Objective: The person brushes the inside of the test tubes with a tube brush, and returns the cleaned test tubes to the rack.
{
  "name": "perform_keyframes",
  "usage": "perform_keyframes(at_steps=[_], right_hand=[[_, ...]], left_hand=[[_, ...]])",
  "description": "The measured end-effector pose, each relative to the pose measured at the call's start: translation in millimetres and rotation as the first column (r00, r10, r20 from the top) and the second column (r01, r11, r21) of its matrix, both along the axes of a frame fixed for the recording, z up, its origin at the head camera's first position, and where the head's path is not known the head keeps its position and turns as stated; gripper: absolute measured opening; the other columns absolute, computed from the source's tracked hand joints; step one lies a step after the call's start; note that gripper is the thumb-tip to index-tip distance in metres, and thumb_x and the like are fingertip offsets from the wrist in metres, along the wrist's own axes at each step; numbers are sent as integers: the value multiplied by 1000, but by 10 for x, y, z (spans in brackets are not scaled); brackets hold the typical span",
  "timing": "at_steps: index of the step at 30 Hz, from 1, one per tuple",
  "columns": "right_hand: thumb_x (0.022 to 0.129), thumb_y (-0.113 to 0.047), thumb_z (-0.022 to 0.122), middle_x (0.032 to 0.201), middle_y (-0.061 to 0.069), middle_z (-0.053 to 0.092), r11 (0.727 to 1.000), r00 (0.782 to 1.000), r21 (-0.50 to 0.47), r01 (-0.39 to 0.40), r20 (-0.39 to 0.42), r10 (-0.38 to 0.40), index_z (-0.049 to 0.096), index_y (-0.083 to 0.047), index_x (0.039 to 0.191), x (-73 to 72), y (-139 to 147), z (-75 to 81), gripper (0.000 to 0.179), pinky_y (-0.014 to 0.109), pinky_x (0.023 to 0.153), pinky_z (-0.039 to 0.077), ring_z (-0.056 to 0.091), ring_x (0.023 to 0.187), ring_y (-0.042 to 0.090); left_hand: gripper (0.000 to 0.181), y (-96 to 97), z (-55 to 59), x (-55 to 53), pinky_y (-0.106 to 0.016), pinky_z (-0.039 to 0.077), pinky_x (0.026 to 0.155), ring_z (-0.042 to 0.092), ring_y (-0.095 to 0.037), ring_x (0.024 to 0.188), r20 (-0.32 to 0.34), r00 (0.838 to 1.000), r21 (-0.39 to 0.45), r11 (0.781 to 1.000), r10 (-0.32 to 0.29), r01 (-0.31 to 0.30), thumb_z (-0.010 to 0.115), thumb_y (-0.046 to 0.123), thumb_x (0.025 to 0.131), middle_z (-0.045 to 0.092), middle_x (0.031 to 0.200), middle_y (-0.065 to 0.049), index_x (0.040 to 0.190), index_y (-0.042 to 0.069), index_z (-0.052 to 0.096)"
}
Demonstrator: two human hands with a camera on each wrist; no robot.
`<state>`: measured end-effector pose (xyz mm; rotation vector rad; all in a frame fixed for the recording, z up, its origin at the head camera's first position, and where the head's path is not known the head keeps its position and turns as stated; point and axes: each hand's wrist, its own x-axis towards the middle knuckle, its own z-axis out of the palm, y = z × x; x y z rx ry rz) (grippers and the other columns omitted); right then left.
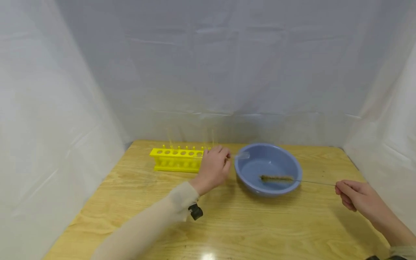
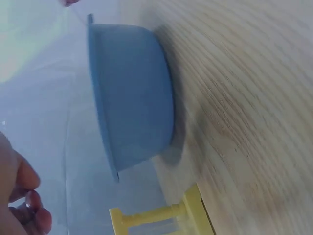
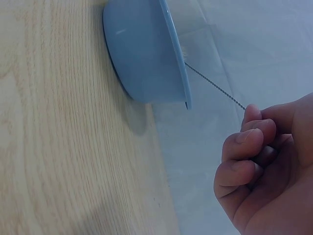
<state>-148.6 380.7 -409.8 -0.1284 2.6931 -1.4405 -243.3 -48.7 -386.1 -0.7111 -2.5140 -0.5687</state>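
No readable lettering, label, brand name, number or sign is showing anywhere in the head view or in either of the wrist views.

- Head view, centre: the bare left hand (image 1: pixel 212 167) hides the right end of the yellow plastic test-tube rack (image 1: pixel 177 168); clear tubes (image 1: pixel 170 138) above blur beyond counting.
- Left wrist view, lower left: hand cut off.
- Right wrist view, top: round blue basin (image 3: pixel 144 54) cut off, hiding most brown bristles (image 1: pixel 277 178).

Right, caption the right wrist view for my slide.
A right hand pinches a twisted wire reaching to a blue basin on a wood-grain table.
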Motion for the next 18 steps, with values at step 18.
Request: perform_keyframes(at_steps=[18], right_hand=[[109, -40, 35, 62, 1, 40, 1000, 1000, -9, -1, -3, 1, 54, 3, 93, -7, -28, -8, 49, 33, 51, 36, 41, 52, 24]], left_hand=[[15, -582, 196, -144, -34, 41, 71, 45, -24, 69, 85, 993, 733, 680, -80, -8, 44, 14, 106, 52, 88, -13, 105, 6, 56]])
